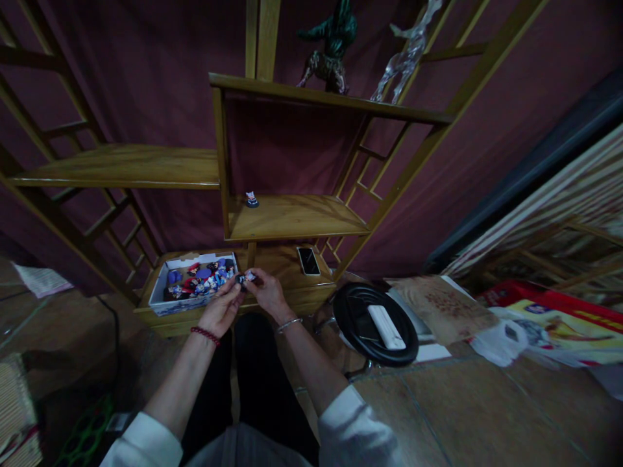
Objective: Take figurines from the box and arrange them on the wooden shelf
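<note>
Both hands meet in front of the lower part of a wooden rack, at the right end of an open box (pixel 168 307). The left hand (pixel 224 307) and the right hand (pixel 267 293) are closed with their fingertips on one small figurine (pixel 247 277), which sits between them; its details are too small to make out. A red beaded bracelet (pixel 205 335) circles the left wrist, and a pale bracelet (pixel 289 324) the right.

The box, to the left, is filled with colourful figures (pixel 204 277) in blue, purple, red and white. It rests on the lower board (pixel 287 263) of the rack, where a dark-screened phone (pixel 308 261) lies farther right.

On the middle shelf (pixel 302 219), above the board, another small figurine with a dark base (pixel 251 200) stands near the left end. Higher up, a dark green statue (pixel 333 45) stands left of a clear one (pixel 406 55). Near right, a black round stool (pixel 344 308) carries a white oblong object (pixel 387 326).
</note>
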A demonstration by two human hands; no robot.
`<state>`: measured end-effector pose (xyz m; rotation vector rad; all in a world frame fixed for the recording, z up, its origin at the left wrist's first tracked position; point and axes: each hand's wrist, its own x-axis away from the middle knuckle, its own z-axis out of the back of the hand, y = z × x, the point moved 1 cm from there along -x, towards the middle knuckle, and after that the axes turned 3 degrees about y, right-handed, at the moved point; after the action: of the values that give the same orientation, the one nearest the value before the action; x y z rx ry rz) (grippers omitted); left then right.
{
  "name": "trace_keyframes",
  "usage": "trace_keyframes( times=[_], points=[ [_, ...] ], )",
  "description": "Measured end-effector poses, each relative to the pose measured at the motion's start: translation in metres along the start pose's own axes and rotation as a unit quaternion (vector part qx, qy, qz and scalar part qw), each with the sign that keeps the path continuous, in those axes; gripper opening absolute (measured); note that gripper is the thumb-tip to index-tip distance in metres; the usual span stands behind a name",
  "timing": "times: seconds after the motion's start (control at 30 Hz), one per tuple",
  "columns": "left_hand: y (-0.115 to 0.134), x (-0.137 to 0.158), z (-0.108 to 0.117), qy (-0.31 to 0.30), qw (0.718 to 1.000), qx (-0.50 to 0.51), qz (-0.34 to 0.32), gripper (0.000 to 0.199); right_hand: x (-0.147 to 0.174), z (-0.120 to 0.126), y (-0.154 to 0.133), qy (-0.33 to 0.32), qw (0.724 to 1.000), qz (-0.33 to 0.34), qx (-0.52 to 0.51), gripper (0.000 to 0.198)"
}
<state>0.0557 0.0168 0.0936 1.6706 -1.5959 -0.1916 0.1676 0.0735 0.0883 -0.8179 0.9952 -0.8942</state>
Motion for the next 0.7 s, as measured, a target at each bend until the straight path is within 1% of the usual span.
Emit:
trace_keyframes(
  times=[0.13, 0.3, 0.57, 0.7],
  points=[
    [-0.0001, -0.0001, -0.0006, 0.01, 1.0, 0.007, 0.005, 0.026, -0.0002, 0.001, 0.0002, -0.003, 1.0, 0.009, 0.008, 0.017],
    [0.0006, 0.0014, -0.0022, 0.005, 1.0, 0.013, 0.01, 0.026, -0.0004, 0.0025, -0.001, -0.007, 1.0, 0.025, 0.005, 0.016],
    [0.0, 0.0023, -0.0016, 0.001, 1.0, 0.015, 0.012, 0.025, 0.0003, 0.0041, -0.0026, -0.011, 0.999, 0.021, 0.029, 0.017],
    [0.001, 0.0028, -0.0028, -0.008, 1.0, 0.013, 0.012, 0.025, 0.0013, 0.0039, -0.0023, -0.002, 0.999, 0.022, 0.032, 0.022]
  ],
)
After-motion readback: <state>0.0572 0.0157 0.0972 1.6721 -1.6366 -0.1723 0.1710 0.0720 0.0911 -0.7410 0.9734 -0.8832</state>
